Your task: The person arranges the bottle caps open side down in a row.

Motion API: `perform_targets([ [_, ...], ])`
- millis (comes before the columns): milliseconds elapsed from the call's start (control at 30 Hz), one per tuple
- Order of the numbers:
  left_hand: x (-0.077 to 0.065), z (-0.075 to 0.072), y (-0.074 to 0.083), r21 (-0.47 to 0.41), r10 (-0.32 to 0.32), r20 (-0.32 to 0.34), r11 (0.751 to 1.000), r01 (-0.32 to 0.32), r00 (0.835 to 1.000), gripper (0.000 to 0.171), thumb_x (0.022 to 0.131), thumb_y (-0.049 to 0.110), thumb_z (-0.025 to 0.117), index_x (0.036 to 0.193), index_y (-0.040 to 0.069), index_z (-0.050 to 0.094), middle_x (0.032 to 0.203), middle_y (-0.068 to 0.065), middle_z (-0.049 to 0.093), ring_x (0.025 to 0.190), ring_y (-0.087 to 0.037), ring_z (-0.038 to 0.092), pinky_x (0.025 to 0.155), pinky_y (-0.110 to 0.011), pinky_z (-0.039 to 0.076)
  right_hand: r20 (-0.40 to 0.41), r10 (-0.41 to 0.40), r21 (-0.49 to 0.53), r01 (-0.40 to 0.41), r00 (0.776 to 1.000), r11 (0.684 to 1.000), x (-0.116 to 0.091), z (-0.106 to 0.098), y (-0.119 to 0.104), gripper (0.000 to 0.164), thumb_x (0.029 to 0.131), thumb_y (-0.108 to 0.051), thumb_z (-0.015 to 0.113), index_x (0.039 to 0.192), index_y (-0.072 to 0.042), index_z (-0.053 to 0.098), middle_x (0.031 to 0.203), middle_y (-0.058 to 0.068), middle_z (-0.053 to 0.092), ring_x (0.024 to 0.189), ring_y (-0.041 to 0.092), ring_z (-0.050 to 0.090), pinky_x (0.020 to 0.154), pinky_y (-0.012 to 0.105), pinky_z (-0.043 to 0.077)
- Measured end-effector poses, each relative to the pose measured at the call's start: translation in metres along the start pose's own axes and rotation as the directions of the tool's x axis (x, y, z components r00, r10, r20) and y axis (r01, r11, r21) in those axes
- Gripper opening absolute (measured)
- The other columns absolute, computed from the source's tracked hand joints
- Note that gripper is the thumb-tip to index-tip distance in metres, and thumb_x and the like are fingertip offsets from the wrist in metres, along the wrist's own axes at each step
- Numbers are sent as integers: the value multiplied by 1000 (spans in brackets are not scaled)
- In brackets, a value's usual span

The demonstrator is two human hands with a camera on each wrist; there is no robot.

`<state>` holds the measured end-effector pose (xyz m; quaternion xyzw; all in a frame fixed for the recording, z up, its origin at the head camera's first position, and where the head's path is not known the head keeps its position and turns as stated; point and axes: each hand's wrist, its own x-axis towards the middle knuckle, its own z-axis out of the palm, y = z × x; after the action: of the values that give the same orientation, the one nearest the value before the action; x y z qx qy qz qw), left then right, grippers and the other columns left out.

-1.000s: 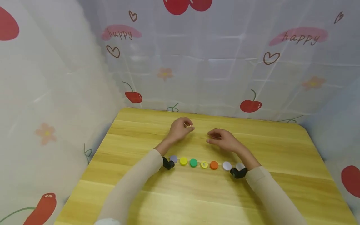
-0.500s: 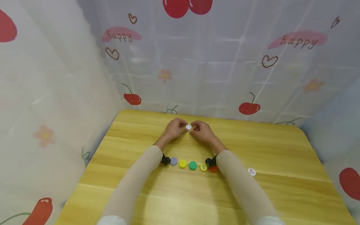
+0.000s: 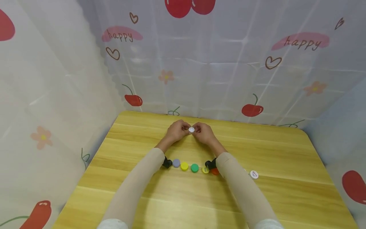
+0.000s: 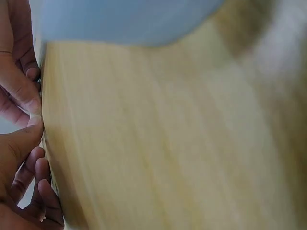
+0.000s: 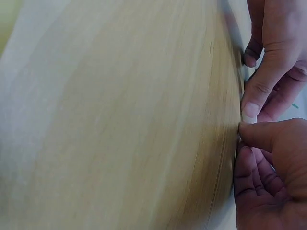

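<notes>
Near the table's back edge, my left hand [image 3: 176, 131] and right hand [image 3: 204, 133] meet around a small white bottle cap [image 3: 191, 129]. Each pinches it between thumb and fingers, from opposite sides. In the left wrist view, a sliver of the cap [image 4: 35, 116] shows between the two thumbs; the right wrist view shows its pale edge [image 5: 249, 118] there too. Between my forearms is a row of caps: lavender [image 3: 176, 163], yellow [image 3: 184, 166], green [image 3: 194, 168], printed yellow [image 3: 205, 170] and orange [image 3: 215, 171], the last partly hidden by the right sleeve.
Right of the right sleeve lies a printed white cap [image 3: 254, 174], with a bit of another pale cap showing beside the sleeve. The wooden table [image 3: 286, 197] is enclosed by a patterned curtain [image 3: 206, 79] at the back and sides. Black wrist cameras [image 3: 211, 164] hang near the row.
My right hand has moved left to meet the left hand and now grips the white cap with it. Its sleeve now covers part of the row's right end. The left hand has barely moved.
</notes>
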<state>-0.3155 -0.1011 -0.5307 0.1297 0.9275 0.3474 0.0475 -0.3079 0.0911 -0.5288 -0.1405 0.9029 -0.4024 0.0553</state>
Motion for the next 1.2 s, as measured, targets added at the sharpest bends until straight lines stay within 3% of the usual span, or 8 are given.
perform_targets([
  [267, -6, -6, -2, -2, 89, 19, 996, -89, 996, 24, 99, 26, 80, 122, 17, 81, 108, -1, 70, 97, -19, 67, 87, -36, 55, 35, -60, 29, 59, 998, 998, -8, -6, 2, 24, 101, -16, 76, 121, -3, 73, 110, 14, 73, 97, 25, 66, 91, 39, 57],
  [500, -27, -13, 13, -158, 183, -29, 970, -185, 983, 25, 99, 32, 81, 120, 19, 81, 109, 1, 73, 95, -15, 69, 85, -33, 59, 28, -121, 180, 114, 992, 977, -37, -30, 4, 24, 103, -27, 76, 124, -17, 74, 118, 7, 73, 104, 25, 71, 95, 43, 60],
  [633, -43, -10, 27, -292, 226, -101, 924, -247, 969, 21, 96, 31, 84, 115, 22, 83, 103, 3, 74, 91, -13, 67, 81, -30, 58, -20, -178, 262, 177, 984, 949, -60, -44, 3, 24, 101, -24, 78, 125, -17, 75, 120, 9, 74, 99, 23, 71, 89, 34, 60],
  [767, -62, -1, 42, -401, 265, -177, 860, -315, 948, 20, 94, 28, 86, 113, 24, 84, 100, 3, 75, 89, -12, 67, 81, -28, 57, -75, -234, 350, 245, 969, 904, -86, -53, 2, 27, 100, -12, 78, 127, -11, 75, 120, 15, 74, 93, 18, 71, 82, 24, 60],
  [933, -87, 14, 55, -506, 298, -255, 770, -390, 920, 21, 92, 18, 87, 113, 18, 85, 98, -3, 75, 86, -11, 66, 81, -27, 58, -112, -304, 452, 321, 946, 832, -117, -58, -2, 28, 98, -1, 76, 126, -5, 74, 120, 17, 73, 94, 15, 70, 85, 24, 62],
  [1033, -99, 19, 63, -558, 307, -271, 722, -409, 912, 22, 91, 13, 87, 112, 15, 85, 98, -5, 75, 85, -12, 67, 81, -25, 59, -133, -345, 481, 365, 929, 797, -132, -60, -3, 28, 97, 3, 76, 124, -2, 74, 118, 14, 74, 95, 14, 71, 86, 26, 63],
  [1133, -106, 22, 69, -586, 321, -271, 693, -420, 907, 21, 91, 13, 87, 112, 14, 84, 100, -7, 75, 86, -14, 67, 81, -26, 60, -157, -361, 499, 389, 919, 774, -142, -61, -3, 29, 95, 7, 76, 123, 0, 73, 116, 8, 74, 95, 13, 70, 86, 26, 63],
  [1200, -108, 23, 72, -591, 323, -268, 689, -420, 908, 21, 91, 14, 87, 112, 14, 84, 99, -7, 75, 86, -13, 67, 81, -26, 60, -169, -360, 502, 394, 918, 770, -147, -61, -3, 30, 95, 8, 76, 123, 0, 73, 115, 3, 74, 95, 13, 70, 85, 26, 63],
])
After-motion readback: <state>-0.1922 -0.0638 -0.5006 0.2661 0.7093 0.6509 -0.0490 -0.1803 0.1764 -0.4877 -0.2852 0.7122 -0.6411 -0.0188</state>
